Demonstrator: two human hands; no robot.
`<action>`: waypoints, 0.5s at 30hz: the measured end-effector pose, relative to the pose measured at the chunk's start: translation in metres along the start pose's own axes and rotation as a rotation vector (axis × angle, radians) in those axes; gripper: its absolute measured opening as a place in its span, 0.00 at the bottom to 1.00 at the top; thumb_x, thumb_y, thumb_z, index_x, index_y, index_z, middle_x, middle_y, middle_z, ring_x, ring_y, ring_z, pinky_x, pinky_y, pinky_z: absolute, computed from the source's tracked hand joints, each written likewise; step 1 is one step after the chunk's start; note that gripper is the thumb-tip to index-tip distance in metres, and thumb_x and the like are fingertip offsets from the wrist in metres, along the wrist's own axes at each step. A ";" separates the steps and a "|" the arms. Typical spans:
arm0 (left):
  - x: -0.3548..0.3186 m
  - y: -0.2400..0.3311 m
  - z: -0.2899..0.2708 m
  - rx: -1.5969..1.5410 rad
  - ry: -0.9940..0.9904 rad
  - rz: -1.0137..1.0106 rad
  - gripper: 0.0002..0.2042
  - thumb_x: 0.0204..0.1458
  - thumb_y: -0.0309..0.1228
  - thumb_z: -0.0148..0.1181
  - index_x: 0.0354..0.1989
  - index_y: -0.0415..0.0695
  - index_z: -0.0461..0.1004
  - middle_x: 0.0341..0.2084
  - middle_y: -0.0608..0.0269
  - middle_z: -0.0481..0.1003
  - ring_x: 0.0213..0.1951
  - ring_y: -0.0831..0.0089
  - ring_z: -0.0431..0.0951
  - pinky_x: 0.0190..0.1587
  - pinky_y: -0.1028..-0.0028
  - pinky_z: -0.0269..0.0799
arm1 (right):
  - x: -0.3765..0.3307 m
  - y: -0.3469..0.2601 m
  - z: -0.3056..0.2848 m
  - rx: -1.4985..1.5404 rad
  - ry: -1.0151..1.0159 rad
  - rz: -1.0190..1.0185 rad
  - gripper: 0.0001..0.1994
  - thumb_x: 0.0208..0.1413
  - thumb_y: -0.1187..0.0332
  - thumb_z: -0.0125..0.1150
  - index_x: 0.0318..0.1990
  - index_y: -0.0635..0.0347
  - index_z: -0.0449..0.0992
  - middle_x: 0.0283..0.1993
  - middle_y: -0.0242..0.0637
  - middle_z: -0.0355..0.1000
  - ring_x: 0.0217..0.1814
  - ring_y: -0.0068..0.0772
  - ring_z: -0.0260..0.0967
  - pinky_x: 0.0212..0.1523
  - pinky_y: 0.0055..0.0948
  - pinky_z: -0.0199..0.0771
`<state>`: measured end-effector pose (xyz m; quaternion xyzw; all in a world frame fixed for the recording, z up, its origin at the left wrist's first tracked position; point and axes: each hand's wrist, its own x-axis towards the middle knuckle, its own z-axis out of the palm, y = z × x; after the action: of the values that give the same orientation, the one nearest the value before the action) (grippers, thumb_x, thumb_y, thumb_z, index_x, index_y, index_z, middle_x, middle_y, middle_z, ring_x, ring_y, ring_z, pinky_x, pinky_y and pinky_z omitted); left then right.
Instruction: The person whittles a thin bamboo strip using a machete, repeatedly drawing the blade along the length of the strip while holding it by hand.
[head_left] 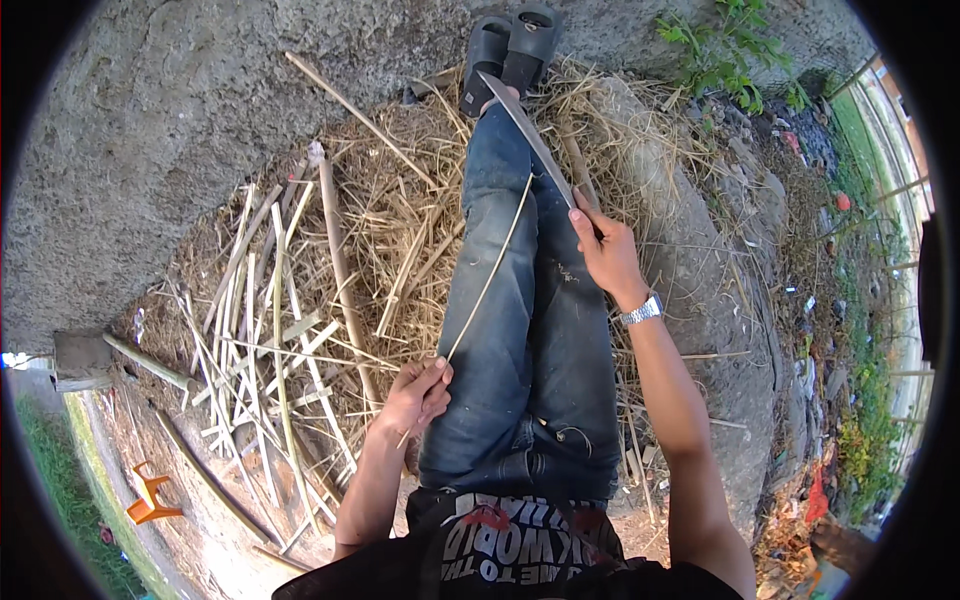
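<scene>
My right hand (607,252) is closed round the handle of a long-bladed knife (528,130). Its blade slants up and left across my lower legs toward my sandals. Over my left thigh, my left hand (418,392) pinches a thin pale bamboo strip (492,272). The strip runs up and to the right, and its far end lies near my knees, a little below the blade. I cannot tell whether strip and blade touch. The knife's grip is mostly hidden in my right hand.
Split bamboo strips (280,300) lie in a loose pile at my left, beside a thicker pole (340,265). Shavings (400,215) cover the ground round my legs. An orange plastic chair (152,495) stands at the lower left; a leafy plant (725,50) grows at the upper right.
</scene>
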<state>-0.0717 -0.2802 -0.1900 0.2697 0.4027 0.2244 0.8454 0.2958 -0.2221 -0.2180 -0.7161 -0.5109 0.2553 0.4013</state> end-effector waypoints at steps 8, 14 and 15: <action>0.015 -0.013 -0.002 0.027 0.018 0.075 0.17 0.74 0.39 0.50 0.34 0.41 0.71 0.09 0.74 0.57 0.10 0.84 0.53 0.14 0.79 0.47 | -0.063 -0.048 0.011 -0.334 -0.369 -0.303 0.23 0.66 0.50 0.64 0.66 0.42 0.79 0.32 0.45 0.80 0.29 0.49 0.76 0.33 0.43 0.74; 0.014 -0.015 -0.007 0.001 -0.019 0.071 0.17 0.75 0.40 0.49 0.34 0.42 0.70 0.09 0.75 0.55 0.10 0.84 0.52 0.13 0.79 0.47 | -0.027 -0.029 0.026 -0.372 -0.154 -0.369 0.24 0.67 0.44 0.60 0.66 0.37 0.78 0.28 0.43 0.78 0.29 0.49 0.76 0.31 0.45 0.74; 0.012 -0.014 -0.008 0.001 -0.021 0.080 0.17 0.75 0.40 0.49 0.34 0.42 0.70 0.09 0.75 0.55 0.10 0.84 0.52 0.13 0.79 0.47 | -0.020 -0.031 0.029 -0.346 -0.066 -0.365 0.24 0.68 0.42 0.57 0.66 0.35 0.78 0.27 0.42 0.78 0.29 0.50 0.76 0.30 0.47 0.74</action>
<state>-0.0688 -0.2816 -0.2099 0.2883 0.3826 0.2549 0.8400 0.2500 -0.2272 -0.2087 -0.6612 -0.6807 0.1106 0.2954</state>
